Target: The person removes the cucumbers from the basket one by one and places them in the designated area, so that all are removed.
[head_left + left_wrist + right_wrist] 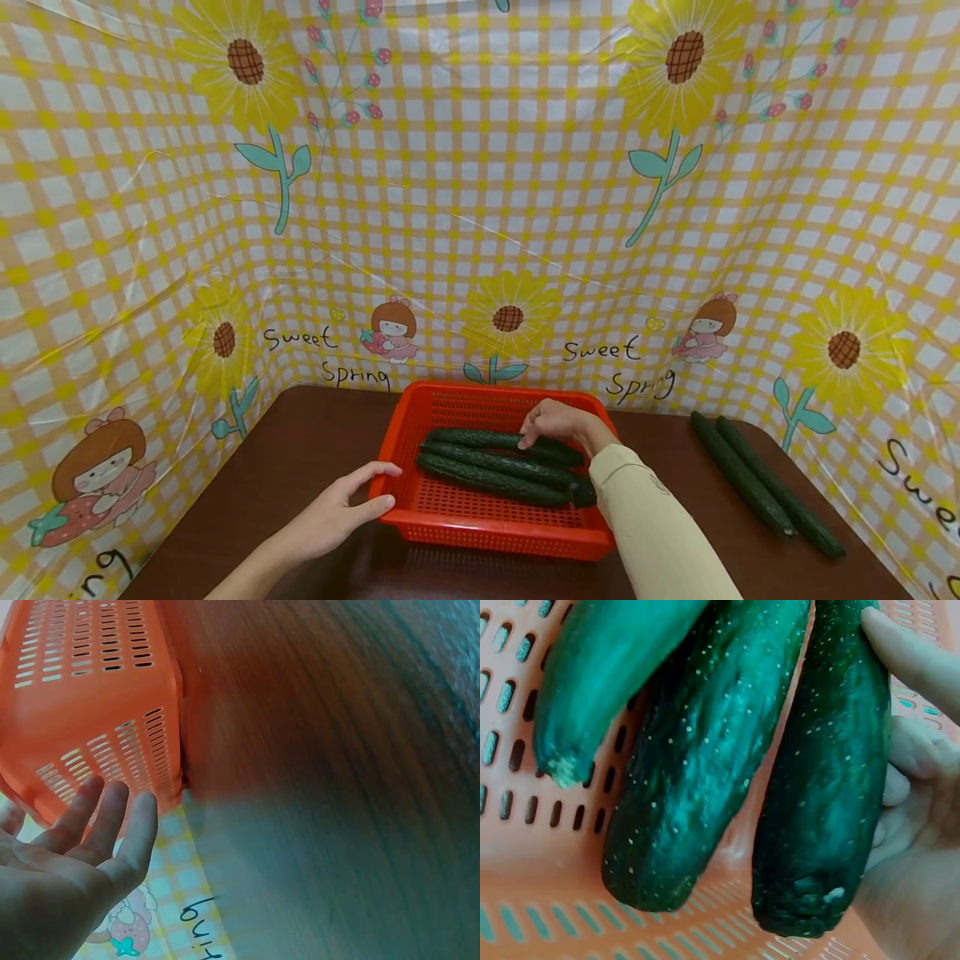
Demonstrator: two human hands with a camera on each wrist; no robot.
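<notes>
While right hand (pixel 558 419) grips rear cucumber (pixel 480 438) in basket (pixel 502 527), left hand (pixel 339 507), fingers spread, empty, at basket's left end; cucumber likely stiff, slick: hold mid-length.

At lower centre in the head view, a bare strip along the basket's (pixel 495 527) front lets fingers in before the three cucumbers (pixel 495 462); the right hand (pixel 555 421) and sleeve (pixel 660 533) bar its right side, the left hand (pixel 337 508) its left, the cloth (pixel 480 208) its back. Table (pixel 667 454) lies open toward the outer pair (pixel 742 475) at lower right.
</notes>
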